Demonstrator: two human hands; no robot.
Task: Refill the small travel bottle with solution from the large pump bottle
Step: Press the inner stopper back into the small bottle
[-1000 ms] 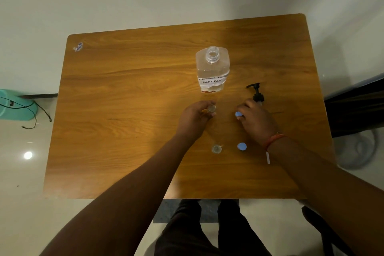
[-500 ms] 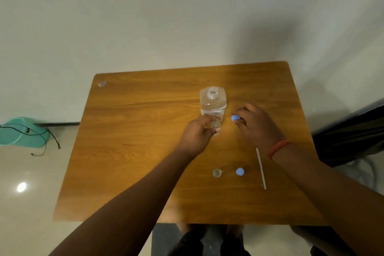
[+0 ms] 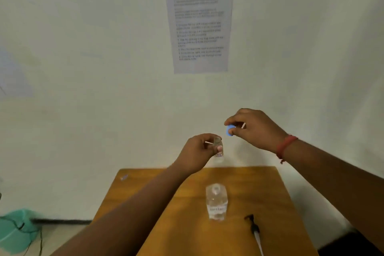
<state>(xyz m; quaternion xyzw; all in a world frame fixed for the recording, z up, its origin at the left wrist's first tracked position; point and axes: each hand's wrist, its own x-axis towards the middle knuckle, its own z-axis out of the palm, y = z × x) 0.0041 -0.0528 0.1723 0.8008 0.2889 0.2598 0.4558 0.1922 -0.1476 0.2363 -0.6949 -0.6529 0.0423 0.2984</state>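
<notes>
The small travel bottle [image 3: 218, 147] was observed clear, uncapped, with a printed band low on its body; it was held upright in the air, in front of the wall and above the far edge of the table [image 3: 280, 203]. It was gripped by the left hand [image 3: 199, 151], fingers curled round it and thumb pressed on its front. A small blue cap [image 3: 229, 130] was pinched between thumb and fingertips of the right hand [image 3: 253, 129], just above and to the right of the bottle mouth, not touching it. A red thread band [image 3: 285, 145] was noted on the right wrist.

The large bottle [image 3: 216, 201] was seen upright on the table, mouth open, clear liquid inside, a label on its front; text too blurred to be read. The black pump head [image 3: 252, 224] was found lying to its right with its white tube toward the near edge, apart from the bottle.

Bare wood was recorded left of the large bottle and around it. Both hands were held well above the tabletop. A printed sheet [image 3: 199, 25] was fixed to the wall; a teal container [image 3: 16, 230] was on the floor at left.
</notes>
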